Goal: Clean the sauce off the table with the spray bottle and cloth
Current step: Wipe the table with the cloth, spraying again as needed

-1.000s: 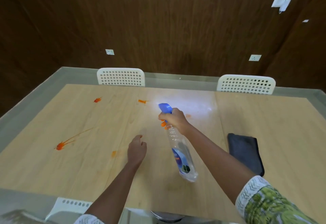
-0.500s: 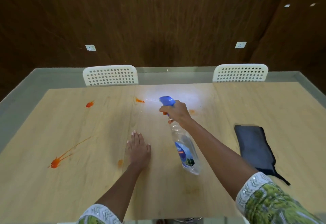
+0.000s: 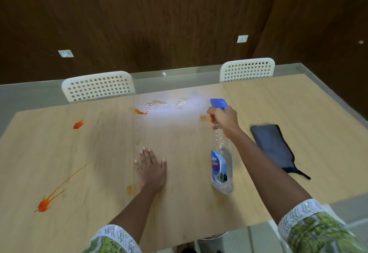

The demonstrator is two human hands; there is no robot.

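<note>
I am gripping the neck of the spray bottle (image 3: 221,165) in my right hand (image 3: 225,119), fingers curled round it below the blue spray head, whose nozzle is pointing left across the worktop (image 3: 298,109). The bottle is hanging tilted, its clear body slanting back toward me and its base lifted off the surface. A pale mist is showing just left of the nozzle, and beyond it a wet, beaded patch is lying over the far sauce smear (image 3: 140,111). A faint orange mark sits just beside my right hand on its left.

My left hand (image 3: 151,168) is resting flat on the worktop, fingers straight and spread, grasping nothing; a small orange spot (image 3: 129,189) lies just by its wrist.

What the next move turns on, I judge, is where the other stains lie: the small splat (image 3: 78,124) and the long streaked splat (image 3: 44,205) are both well off to the left, far from the nozzle and nearer my left hand than my right. The streak runs diagonally from the near left up toward the middle. The folded dark cloth (image 3: 272,147) is lying to the right, just beside my right forearm, its long axis running away from me, so my right hand is the nearer one to it.
</note>
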